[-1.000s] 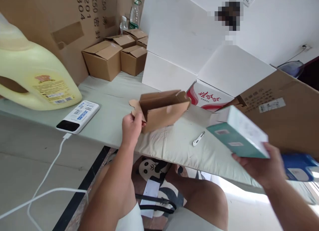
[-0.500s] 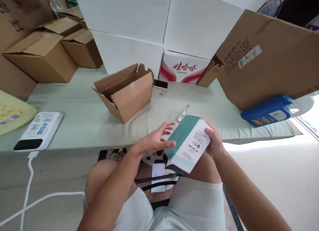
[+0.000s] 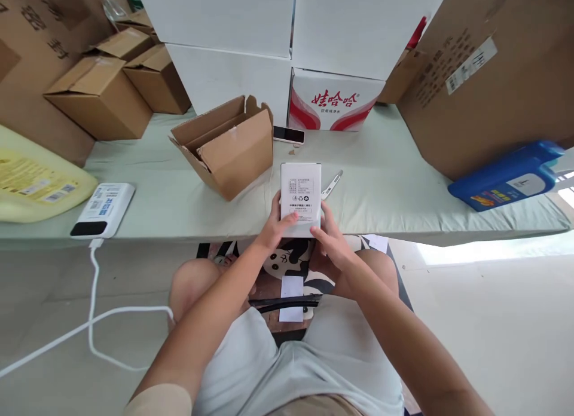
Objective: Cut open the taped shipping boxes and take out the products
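White printed carton [image 3: 301, 186] is at the front edge of the cloth-covered table [image 3: 381, 177], centred in front of the person, printed face toward the camera. Can't tell if it rests on the cloth or is held just above it. Left hand [image 3: 271, 227] grips the left side, thumb laid over the lower part of the print. Right hand [image 3: 335, 244] has the lower right, thumb at the near corner, fingers along the side. So both hands are holding the same carton, spread about its width, neither one free. Step in hand, my read: a two-handed hold, carton squared up, no flap visibly lifted. Any move on a flap would call for one hand to let go while the other steadies the body; a turn would need the thumbs shifted off the print. Utility knife [image 3: 332, 184] lies just beside the carton's right side, near the right hand's fingers, so swing wide of it. Open brown carton [image 3: 240, 159] stands to the left, mouth up, apart from the hands. Dark-screened phone [image 3: 289, 135] lies beyond, well out of the way.
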`<state>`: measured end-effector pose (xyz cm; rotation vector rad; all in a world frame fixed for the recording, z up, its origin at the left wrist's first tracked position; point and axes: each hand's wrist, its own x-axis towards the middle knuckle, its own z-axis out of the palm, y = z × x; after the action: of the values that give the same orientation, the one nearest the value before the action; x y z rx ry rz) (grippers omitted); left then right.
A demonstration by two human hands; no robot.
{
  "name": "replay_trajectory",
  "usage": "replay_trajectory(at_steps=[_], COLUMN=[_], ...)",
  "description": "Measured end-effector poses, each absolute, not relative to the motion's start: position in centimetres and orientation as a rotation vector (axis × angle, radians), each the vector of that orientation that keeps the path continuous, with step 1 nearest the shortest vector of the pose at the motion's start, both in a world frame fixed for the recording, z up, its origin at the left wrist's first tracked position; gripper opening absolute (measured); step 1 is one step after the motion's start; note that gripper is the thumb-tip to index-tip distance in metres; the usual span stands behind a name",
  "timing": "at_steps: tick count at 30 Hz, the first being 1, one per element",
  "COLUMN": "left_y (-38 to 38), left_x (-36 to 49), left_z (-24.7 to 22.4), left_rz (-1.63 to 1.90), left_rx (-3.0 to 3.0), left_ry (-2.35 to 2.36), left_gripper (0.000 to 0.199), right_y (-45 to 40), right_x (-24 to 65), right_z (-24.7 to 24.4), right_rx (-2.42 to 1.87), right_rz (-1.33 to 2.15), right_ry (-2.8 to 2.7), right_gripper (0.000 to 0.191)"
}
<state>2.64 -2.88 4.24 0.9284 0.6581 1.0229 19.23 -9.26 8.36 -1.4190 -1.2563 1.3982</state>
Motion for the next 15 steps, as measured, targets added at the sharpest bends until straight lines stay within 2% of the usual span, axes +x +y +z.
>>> replay_trajectory(at_steps=[4, 10, 13, 15], left_y=[-0.9, -0.9, -2.8, -4.5], left_x=[2.8, 2.3, 1.5, 1.3], left_z=[5.1, 12.1, 13.8, 12.9], left_rz=[1.124, 1.324, 1.206, 1.07], left_rx=[1.035, 1.227, 1.121, 0.997], left_ry=[0.73, 0.539, 0.49, 0.476], left_gripper=[0.096, 0.072, 0.061, 0.061], right_y=[-6.5, -4.7, -6.4, -8.0], right_x=[18.2, 18.4, 18.7, 18.6], right_z=[6.9, 10.8, 12.1, 11.6], right_rx=[-1.241, -0.959, -0.882, -0.952], right_rz=[1.313, 1.188, 1.175, 1.221], right_ry=[-1.087, -1.216, -1.174, -1.214], right_gripper=[0.097, 0.095, 0.098, 0.096])
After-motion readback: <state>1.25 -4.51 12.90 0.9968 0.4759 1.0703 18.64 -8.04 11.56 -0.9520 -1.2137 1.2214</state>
